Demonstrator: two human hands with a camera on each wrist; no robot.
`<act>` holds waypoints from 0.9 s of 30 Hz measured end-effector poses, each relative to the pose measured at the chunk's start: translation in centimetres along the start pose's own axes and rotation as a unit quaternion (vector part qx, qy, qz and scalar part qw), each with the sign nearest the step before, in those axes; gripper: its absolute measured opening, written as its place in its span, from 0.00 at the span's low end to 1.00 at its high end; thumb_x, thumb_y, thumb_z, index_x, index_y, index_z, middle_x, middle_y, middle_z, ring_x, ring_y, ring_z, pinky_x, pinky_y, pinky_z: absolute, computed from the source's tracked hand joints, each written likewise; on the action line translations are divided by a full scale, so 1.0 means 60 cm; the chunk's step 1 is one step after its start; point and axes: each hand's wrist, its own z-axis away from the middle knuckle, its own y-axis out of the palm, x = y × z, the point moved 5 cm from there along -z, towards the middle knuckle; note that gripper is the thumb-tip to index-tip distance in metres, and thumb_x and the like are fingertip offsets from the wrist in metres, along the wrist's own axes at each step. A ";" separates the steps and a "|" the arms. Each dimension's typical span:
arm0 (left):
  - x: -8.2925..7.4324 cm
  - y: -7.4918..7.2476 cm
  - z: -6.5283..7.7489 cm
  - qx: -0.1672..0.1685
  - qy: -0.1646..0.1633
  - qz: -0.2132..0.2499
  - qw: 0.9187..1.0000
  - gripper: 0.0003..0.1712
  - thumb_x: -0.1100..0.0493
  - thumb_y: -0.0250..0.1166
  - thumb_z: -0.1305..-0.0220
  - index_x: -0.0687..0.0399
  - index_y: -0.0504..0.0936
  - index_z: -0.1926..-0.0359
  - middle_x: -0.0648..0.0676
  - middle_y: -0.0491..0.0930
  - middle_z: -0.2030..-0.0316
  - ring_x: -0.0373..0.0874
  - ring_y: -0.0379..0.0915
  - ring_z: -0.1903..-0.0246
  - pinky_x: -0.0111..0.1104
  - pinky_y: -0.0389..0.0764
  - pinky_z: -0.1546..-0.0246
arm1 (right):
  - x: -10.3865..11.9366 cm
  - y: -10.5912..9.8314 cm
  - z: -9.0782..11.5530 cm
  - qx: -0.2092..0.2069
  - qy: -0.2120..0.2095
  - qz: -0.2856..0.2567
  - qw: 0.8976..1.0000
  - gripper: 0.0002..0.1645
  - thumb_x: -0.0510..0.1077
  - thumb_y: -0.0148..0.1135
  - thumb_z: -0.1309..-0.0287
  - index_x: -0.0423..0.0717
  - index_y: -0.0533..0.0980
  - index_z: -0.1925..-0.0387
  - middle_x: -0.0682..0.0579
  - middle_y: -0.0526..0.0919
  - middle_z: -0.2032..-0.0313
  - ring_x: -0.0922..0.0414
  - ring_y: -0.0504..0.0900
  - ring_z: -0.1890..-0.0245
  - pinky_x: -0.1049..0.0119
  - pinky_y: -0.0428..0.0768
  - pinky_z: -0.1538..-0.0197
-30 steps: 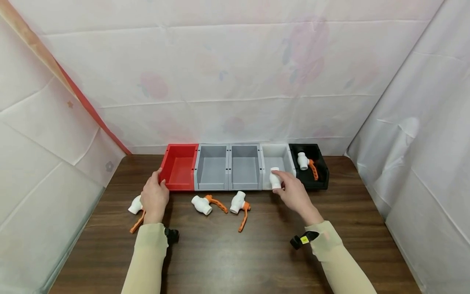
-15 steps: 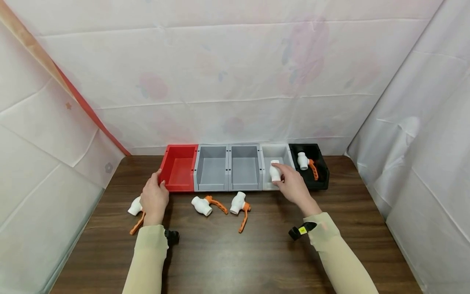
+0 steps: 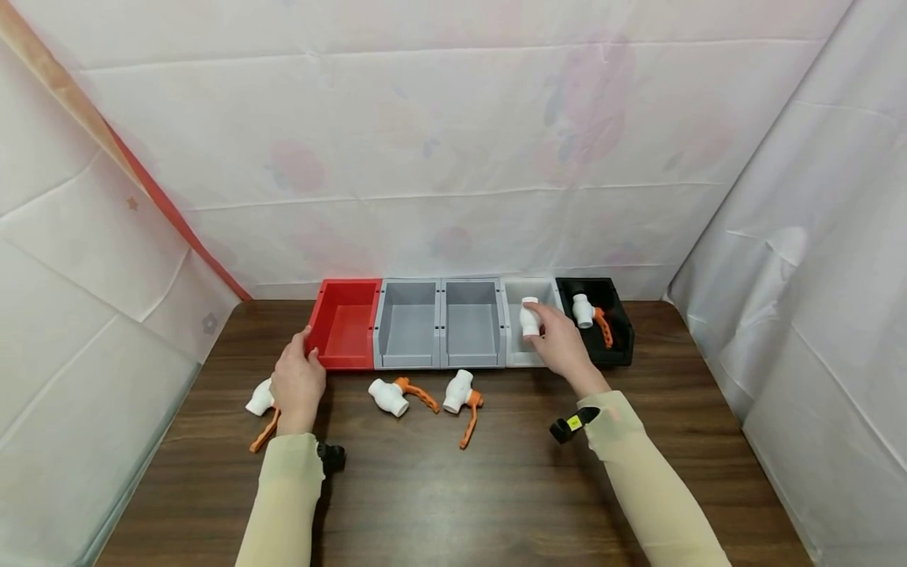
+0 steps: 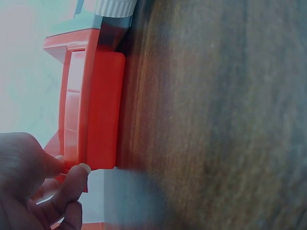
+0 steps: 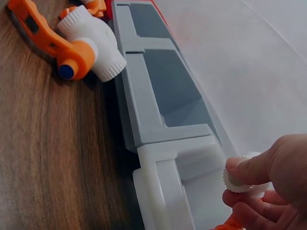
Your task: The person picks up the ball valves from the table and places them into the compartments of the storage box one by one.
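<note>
My right hand pinches a white ball valve by its body, over the white bin. In the right wrist view, thumb and fingers hold the valve's ribbed end, and a bit of its orange handle shows below. My left hand grips the front left corner of the red bin, thumb and a finger at its rim in the left wrist view. A ball valve with an orange handle lies partly hidden beside that hand.
Two grey bins stand between the red and white ones, all in one row. The black bin at the right end holds a ball valve. Two more valves, one left and one right, lie in front of the grey bins.
My right hand has moved forward with the ball valve, from the white bin's front edge to farther over the bin. The left hand stays at the red bin.
</note>
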 end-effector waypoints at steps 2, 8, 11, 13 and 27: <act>0.000 0.001 0.000 0.002 0.000 0.001 1.000 0.29 0.58 0.55 0.27 0.47 0.66 0.27 0.64 0.72 0.36 0.68 0.74 0.47 0.63 0.75 0.52 | -0.003 0.000 -0.005 -0.005 0.004 -0.002 1.000 0.39 0.38 0.73 0.44 0.50 0.70 0.32 0.45 0.79 0.51 0.52 0.75 0.66 0.57 0.75 0.64; 0.003 0.004 -0.001 0.010 -0.004 0.009 1.000 0.30 0.59 0.56 0.27 0.47 0.64 0.26 0.64 0.71 0.35 0.67 0.73 0.45 0.63 0.74 0.49 | -0.010 0.002 -0.022 -0.024 0.014 -0.006 1.000 0.38 0.39 0.72 0.44 0.49 0.70 0.32 0.43 0.78 0.52 0.50 0.77 0.63 0.54 0.77 0.62; 0.004 0.004 -0.001 0.009 -0.004 0.012 1.000 0.30 0.59 0.56 0.27 0.47 0.64 0.26 0.64 0.71 0.35 0.67 0.73 0.45 0.63 0.74 0.49 | -0.013 0.005 -0.029 -0.025 0.022 -0.005 0.999 0.38 0.39 0.72 0.43 0.49 0.70 0.32 0.43 0.78 0.52 0.49 0.78 0.62 0.53 0.77 0.60; 0.006 0.004 -0.001 0.008 -0.005 0.011 1.000 0.31 0.59 0.56 0.27 0.47 0.64 0.26 0.64 0.71 0.35 0.67 0.73 0.45 0.64 0.74 0.50 | -0.014 0.008 -0.034 -0.024 0.026 -0.004 0.999 0.38 0.39 0.72 0.43 0.50 0.70 0.32 0.44 0.78 0.54 0.50 0.77 0.63 0.53 0.77 0.61; 0.006 0.003 -0.004 0.016 -0.012 0.008 1.000 0.31 0.59 0.56 0.27 0.48 0.63 0.25 0.64 0.70 0.34 0.67 0.72 0.44 0.64 0.73 0.48 | -0.024 0.031 -0.062 -0.021 0.027 0.053 0.998 0.36 0.38 0.71 0.42 0.49 0.69 0.32 0.39 0.73 0.38 0.39 0.76 0.44 0.42 0.76 0.46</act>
